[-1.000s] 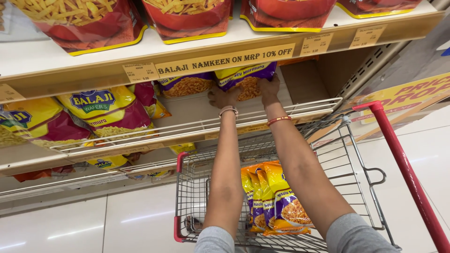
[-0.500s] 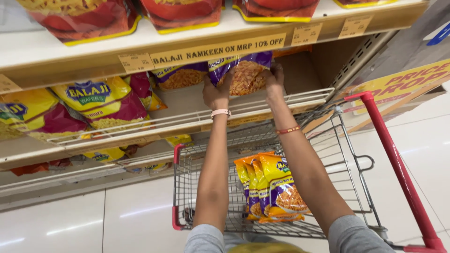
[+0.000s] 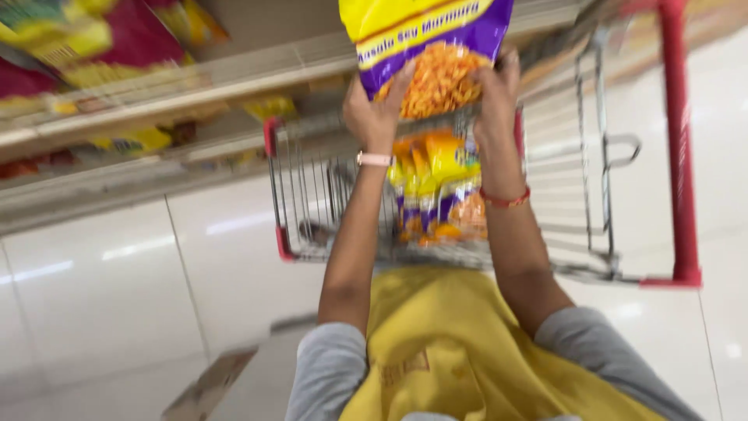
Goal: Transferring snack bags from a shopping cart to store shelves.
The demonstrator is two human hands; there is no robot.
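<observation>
Both hands, left hand (image 3: 376,109) and right hand (image 3: 494,92), grip closed on the snack packet (image 3: 427,48); best keep it level above the cart (image 3: 623,148), packets (image 3: 436,191) below the grip.

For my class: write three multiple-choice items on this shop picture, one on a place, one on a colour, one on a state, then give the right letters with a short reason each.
1. Where is the snack packet that the hands hold?
A. above the wire trolley
B. lying on the floor
C. under the trolley

2. What colours is the held packet?
A. green and white
B. purple and yellow
C. black and silver

3. How is the packet held?
A. by the left hand alone
B. by no hand
C. by both hands, the right hand on its other side

Answers:
1 A, it hangs over the basket, above the packets in the trolley.
2 B, its top is yellow with purple bands.
3 C, one hand grips each side.
</observation>
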